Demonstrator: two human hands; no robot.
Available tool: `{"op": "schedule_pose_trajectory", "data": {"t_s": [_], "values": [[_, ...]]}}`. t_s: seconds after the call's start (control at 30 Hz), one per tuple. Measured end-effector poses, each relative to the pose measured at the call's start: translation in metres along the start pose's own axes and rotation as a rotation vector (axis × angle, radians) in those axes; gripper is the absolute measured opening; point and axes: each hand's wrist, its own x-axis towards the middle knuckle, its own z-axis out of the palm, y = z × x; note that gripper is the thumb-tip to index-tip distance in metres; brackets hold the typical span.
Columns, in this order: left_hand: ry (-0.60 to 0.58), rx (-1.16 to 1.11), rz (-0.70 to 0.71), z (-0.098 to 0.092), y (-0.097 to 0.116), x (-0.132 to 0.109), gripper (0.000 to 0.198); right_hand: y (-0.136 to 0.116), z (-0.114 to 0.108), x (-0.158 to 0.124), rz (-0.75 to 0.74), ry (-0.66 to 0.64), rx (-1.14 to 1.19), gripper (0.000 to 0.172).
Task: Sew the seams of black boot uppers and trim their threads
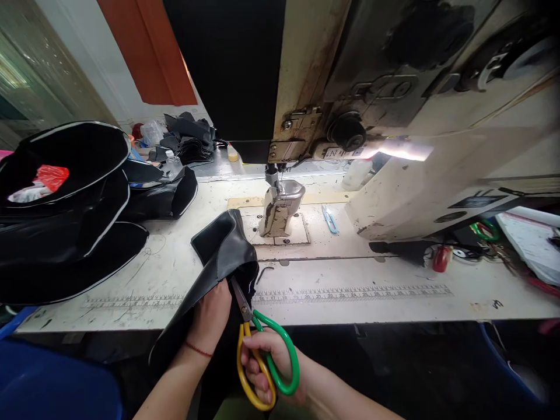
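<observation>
My left hand (211, 318) grips a piece of black leather-like fabric (225, 248) at the table's front edge, fingers closed into its folds. My right hand (266, 364) holds scissors (258, 344) with one yellow and one green handle loop, fingers through the loops. The scissor blades point up and left, touching the fabric's lower edge just beside my left hand. The fabric rises from my lap onto the table in front of the sewing machine's presser foot (277, 207).
A large worn industrial sewing machine (415, 134) fills the upper right. A stack of black piped pieces (65, 216) lies at the left. Small blue thread snips (329, 219) rest near the needle plate. A printed ruler (350, 293) runs along the table. Clutter sits at far right.
</observation>
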Motion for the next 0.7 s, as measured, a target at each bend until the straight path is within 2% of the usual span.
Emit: {"op": "schedule_pose_trajectory", "data": {"t_s": [0.2,0.47,0.7], "values": [[0.023,0.054,0.003,0.003,-0.003,0.0,0.03,-0.008,0.008,0.008,0.081,-0.035,0.058,0.026],[0.041,0.079,0.001,0.0,-0.002,0.003,0.032,0.005,0.016,0.012,0.041,-0.05,0.139,0.027],[0.025,0.028,-0.001,-0.001,-0.004,0.002,0.032,-0.004,0.02,0.016,0.022,-0.035,0.122,0.027]]}}
